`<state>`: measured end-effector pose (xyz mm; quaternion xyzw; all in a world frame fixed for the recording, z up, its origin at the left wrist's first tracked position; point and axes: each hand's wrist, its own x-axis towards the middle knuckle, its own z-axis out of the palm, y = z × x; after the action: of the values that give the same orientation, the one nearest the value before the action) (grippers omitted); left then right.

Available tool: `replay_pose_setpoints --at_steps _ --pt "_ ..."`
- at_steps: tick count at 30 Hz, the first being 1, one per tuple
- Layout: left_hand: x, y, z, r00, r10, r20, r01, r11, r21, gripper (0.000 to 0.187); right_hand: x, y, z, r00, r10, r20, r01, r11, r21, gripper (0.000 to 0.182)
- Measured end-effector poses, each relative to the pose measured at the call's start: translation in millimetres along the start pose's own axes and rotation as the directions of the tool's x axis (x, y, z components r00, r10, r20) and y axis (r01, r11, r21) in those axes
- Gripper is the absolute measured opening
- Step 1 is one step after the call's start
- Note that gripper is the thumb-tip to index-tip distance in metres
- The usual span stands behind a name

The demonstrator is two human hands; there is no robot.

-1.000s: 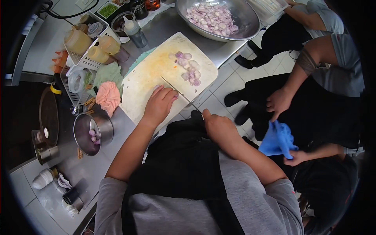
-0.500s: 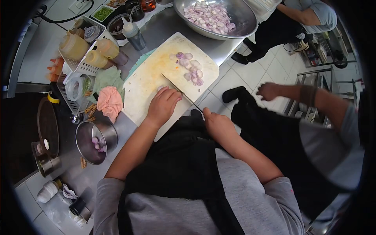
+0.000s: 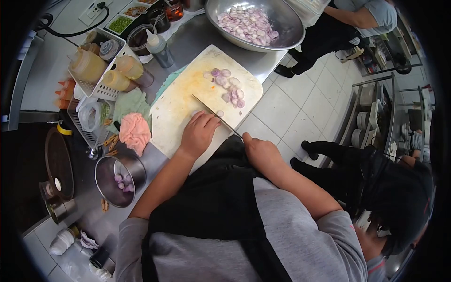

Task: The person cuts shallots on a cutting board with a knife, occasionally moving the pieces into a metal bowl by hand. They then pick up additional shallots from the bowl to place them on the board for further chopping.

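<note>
My right hand (image 3: 262,152) is closed round the handle of a knife (image 3: 213,112), its blade lying slantwise over the white cutting board (image 3: 171,105). Beside the blade, my left hand (image 3: 199,134) presses bent fingers down on a shallot (image 3: 195,113), mostly hidden beneath them. One shallot slice (image 3: 220,113) lies just right of the blade. Further up the board rests a loose group of purple-rimmed shallot slices (image 3: 232,89). At the counter's far end stands a large steel bowl (image 3: 293,35) heaped with sliced shallots (image 3: 246,26).
Left of the board are a steel pot (image 3: 141,169) with several whole shallots (image 3: 123,183), a pink cloth (image 3: 135,134), a green cloth (image 3: 131,108) and a basket of sauce bottles (image 3: 98,91). One person (image 3: 390,188) bends at the right; another (image 3: 361,19) stands beyond the bowl.
A shallot slice now lies right of the blade. The person close on my right has moved away and bends down near the shelves. My view has shifted slightly.
</note>
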<state>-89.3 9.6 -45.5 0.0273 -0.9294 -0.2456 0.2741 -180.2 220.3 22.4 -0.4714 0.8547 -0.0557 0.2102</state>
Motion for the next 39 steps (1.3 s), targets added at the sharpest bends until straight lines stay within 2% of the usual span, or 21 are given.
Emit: replay_pose_setpoints --at_steps 3,8,12,15,17,18,20,24,26,36,39 --pt "-2 -1 -1 1.0 0.006 0.001 -0.006 1.0 -0.009 0.009 -10 -6 -17 0.999 -0.038 -0.006 0.038 0.999 0.025 0.009" --pt "-1 0 -2 1.0 -0.001 0.028 0.001 1.0 0.017 0.011 16 -2 -4 0.996 0.025 0.084 -0.03 0.998 0.057 0.014" --pt "7 5 -5 1.0 -0.003 -0.008 0.003 0.998 0.068 0.011 27 15 -9 0.998 0.022 0.066 -0.026 0.998 0.061 0.018" --pt "3 5 -6 0.997 -0.034 0.071 0.025 0.991 0.132 0.015 31 26 -20 0.993 0.089 0.072 -0.096 0.99 0.106 0.02" --pt "6 8 -11 0.971 -0.158 0.177 0.118 0.968 0.22 0.014 28 26 -23 0.996 0.051 0.073 -0.059 0.991 0.116 0.019" --pt "5 8 -12 0.971 -0.163 0.176 0.122 0.967 0.225 0.014 26 25 -23 0.997 0.019 0.073 -0.028 0.992 0.125 0.018" --pt "3 9 -15 0.985 -0.122 0.121 0.103 0.983 0.153 0.013 22 24 -17 0.996 -0.007 0.086 -0.004 0.992 0.123 0.017" --pt "3 5 -15 0.99 -0.085 0.116 0.07 0.99 0.125 0.014 16 29 -15 0.992 -0.037 0.122 0.022 0.992 0.122 0.015" --pt "4 4 -12 0.99 -0.063 0.128 0.056 0.997 0.054 0.016 12 31 -17 0.99 -0.062 0.128 0.048 0.993 0.111 0.014" --pt "5 8 1 0.991 -0.097 0.097 0.096 0.995 0.021 0.021 -4 37 -46 0.971 -0.096 0.221 0.091 0.995 0.035 0.011" --pt "5 8 2 0.994 -0.084 0.071 0.083 0.996 0.006 0.023 16 36 -25 0.979 -0.131 0.155 0.13 0.991 0.018 0.011"
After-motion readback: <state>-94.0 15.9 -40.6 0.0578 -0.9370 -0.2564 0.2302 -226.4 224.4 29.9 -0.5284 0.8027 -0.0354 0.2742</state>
